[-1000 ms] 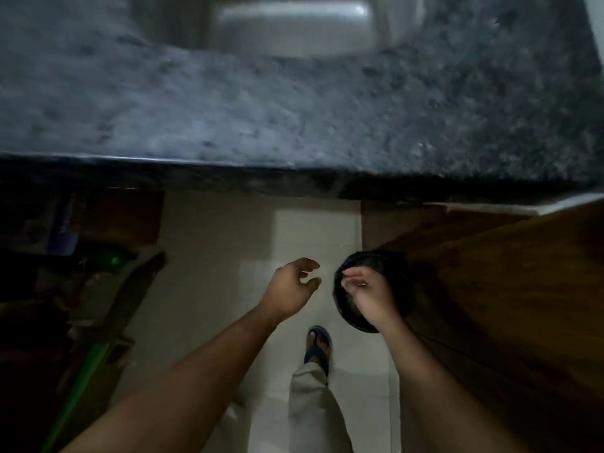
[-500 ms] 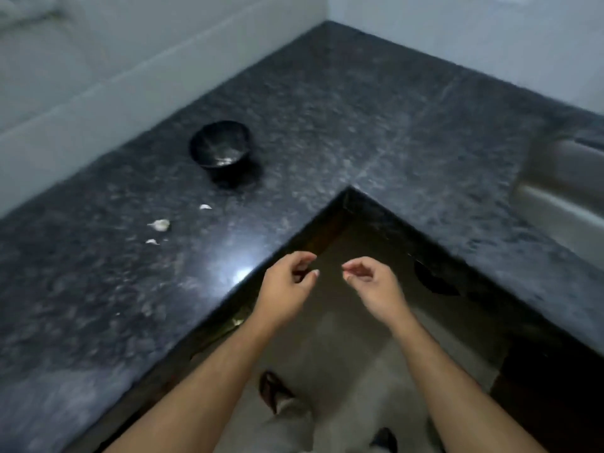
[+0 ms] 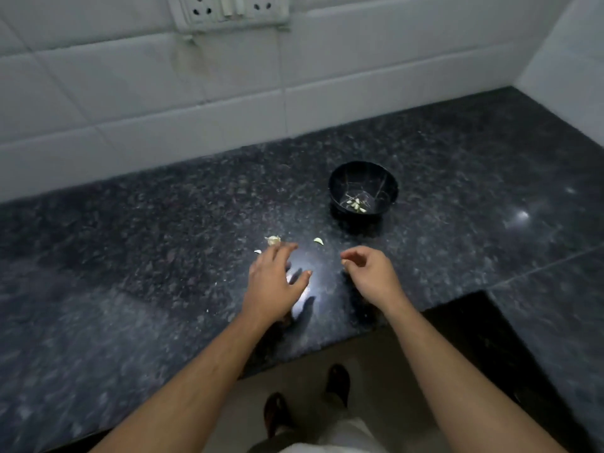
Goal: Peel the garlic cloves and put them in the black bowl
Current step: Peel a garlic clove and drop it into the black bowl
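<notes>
This is a home kitchen. A dark speckled stone worktop [image 3: 130, 256] runs along the wall and turns a corner at the right, forming an L. The wall [image 3: 163, 103] behind it is clad in large white glazed tiles, with a white socket and switch panel [image 3: 228, 8] set into them. A small black bowl [image 3: 362, 189] holding peeled garlic cloves [image 3: 355, 204] stands on the stone, with garlic bits [image 3: 273, 239] nearby. The floor [image 3: 385, 371] below is pale.

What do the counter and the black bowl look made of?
Counter: likely polished granite, dark with grey speckles and a bright glare spot. Black bowl: glossy, with faint ribs inside; plastic or glazed ceramic, hard to tell.
</notes>
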